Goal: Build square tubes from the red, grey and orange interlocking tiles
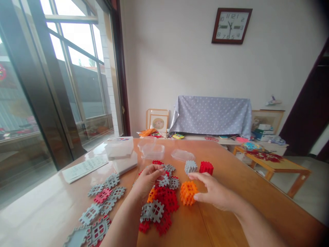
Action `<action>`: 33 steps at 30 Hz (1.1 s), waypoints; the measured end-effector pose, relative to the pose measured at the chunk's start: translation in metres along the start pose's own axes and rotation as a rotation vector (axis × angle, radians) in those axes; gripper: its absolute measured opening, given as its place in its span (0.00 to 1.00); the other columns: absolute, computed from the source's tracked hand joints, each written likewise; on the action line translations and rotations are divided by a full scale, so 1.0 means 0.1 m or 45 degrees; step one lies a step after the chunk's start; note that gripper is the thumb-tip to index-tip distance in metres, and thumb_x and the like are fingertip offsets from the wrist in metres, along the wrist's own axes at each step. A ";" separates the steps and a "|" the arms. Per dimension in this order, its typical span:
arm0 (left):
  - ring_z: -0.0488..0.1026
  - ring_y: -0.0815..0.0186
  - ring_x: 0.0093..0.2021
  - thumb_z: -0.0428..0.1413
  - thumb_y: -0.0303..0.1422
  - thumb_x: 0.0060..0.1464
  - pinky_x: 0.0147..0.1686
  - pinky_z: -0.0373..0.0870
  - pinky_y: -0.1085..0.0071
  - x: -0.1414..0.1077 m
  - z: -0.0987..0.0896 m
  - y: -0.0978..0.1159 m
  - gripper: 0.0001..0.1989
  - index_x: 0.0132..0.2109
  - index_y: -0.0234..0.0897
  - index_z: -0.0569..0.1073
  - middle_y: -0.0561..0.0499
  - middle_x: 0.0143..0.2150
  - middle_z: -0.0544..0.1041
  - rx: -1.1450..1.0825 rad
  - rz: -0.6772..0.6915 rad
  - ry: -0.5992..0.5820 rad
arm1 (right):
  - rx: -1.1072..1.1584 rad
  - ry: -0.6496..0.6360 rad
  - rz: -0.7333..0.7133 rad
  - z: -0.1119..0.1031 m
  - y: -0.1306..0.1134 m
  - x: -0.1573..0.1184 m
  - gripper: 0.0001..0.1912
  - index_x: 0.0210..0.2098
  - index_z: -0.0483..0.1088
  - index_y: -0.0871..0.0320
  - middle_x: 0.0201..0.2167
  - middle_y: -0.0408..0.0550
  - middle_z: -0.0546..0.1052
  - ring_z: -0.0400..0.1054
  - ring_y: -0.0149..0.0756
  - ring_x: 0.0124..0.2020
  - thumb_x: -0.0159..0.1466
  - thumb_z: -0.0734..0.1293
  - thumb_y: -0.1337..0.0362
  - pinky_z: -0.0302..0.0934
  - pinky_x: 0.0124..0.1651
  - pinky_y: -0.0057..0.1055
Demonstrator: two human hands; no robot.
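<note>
My left hand [151, 176] is over the middle of a loose pile of interlocking plastic tiles, thumb and fingers pinched together. A grey window tile [163, 180] lies right at its fingertips; whether it is gripped is hidden. My right hand [212, 190] has thumb and fingers apart, its thumb at the edge of a stack of orange tiles [189, 193]. Its index fingertip is just in front of a grey tile stack [190, 167]. A red tile stack [206, 167] stands beside the grey one. Red tiles [171, 200] and grey tiles [156, 211] overlap between my forearms.
More grey tiles [89, 213] and a red tile [102, 195] spread left of my left forearm. Farther back are a paper booklet [84, 168], a white box [119, 149], a clear plastic tub [153, 151] and a clear lid [183, 155]. A low wooden table [276, 164] stands to the right.
</note>
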State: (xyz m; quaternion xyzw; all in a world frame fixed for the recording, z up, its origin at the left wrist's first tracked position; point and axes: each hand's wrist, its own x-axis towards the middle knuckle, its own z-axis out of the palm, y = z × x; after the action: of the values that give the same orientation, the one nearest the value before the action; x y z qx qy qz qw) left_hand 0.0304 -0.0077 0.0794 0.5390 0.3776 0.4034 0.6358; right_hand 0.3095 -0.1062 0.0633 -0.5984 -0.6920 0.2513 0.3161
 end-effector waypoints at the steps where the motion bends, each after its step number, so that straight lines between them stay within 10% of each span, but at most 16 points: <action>1: 0.73 0.68 0.35 0.65 0.42 0.48 0.34 0.63 0.73 0.01 -0.01 0.00 0.18 0.41 0.37 0.72 0.50 0.38 0.78 0.004 0.003 0.014 | -0.001 -0.001 -0.001 -0.02 0.00 -0.01 0.37 0.63 0.65 0.47 0.62 0.51 0.69 0.63 0.49 0.63 0.55 0.73 0.60 0.55 0.66 0.49; 8: 0.75 0.68 0.33 0.66 0.43 0.46 0.35 0.67 0.73 0.14 -0.26 -0.06 0.21 0.43 0.35 0.74 0.46 0.39 0.80 -0.206 0.134 0.315 | -0.086 0.166 -0.054 0.04 -0.37 0.07 0.24 0.57 0.70 0.49 0.57 0.50 0.74 0.67 0.47 0.59 0.61 0.68 0.60 0.59 0.62 0.47; 15: 0.76 0.72 0.30 0.64 0.35 0.46 0.28 0.65 0.78 0.22 -0.46 -0.07 0.16 0.42 0.35 0.74 0.46 0.37 0.81 -0.500 0.140 0.691 | -0.356 0.058 -0.238 0.74 -1.14 0.30 0.14 0.48 0.75 0.49 0.46 0.46 0.79 0.71 0.44 0.50 0.62 0.67 0.59 0.64 0.54 0.40; 23: 0.75 0.72 0.30 0.63 0.36 0.47 0.28 0.65 0.78 0.21 -0.49 -0.07 0.15 0.42 0.36 0.74 0.45 0.38 0.80 -0.530 0.130 0.687 | -0.650 0.044 -0.183 1.35 -1.18 0.48 0.14 0.43 0.75 0.52 0.42 0.49 0.79 0.70 0.50 0.49 0.58 0.71 0.57 0.64 0.48 0.42; 33: 0.73 0.69 0.32 0.64 0.44 0.49 0.34 0.65 0.73 0.02 -0.18 0.01 0.17 0.39 0.36 0.74 0.49 0.36 0.79 -0.314 0.159 0.304 | -0.499 0.548 -0.138 1.08 -1.06 0.43 0.22 0.55 0.66 0.51 0.50 0.51 0.74 0.68 0.49 0.54 0.62 0.68 0.58 0.63 0.56 0.42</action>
State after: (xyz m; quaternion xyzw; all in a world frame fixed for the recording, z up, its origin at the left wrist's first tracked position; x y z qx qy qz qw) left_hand 0.0143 0.0007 0.0776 0.4274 0.3639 0.5464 0.6215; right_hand 0.1557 -0.0771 0.0733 -0.6497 -0.6754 -0.0370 0.3468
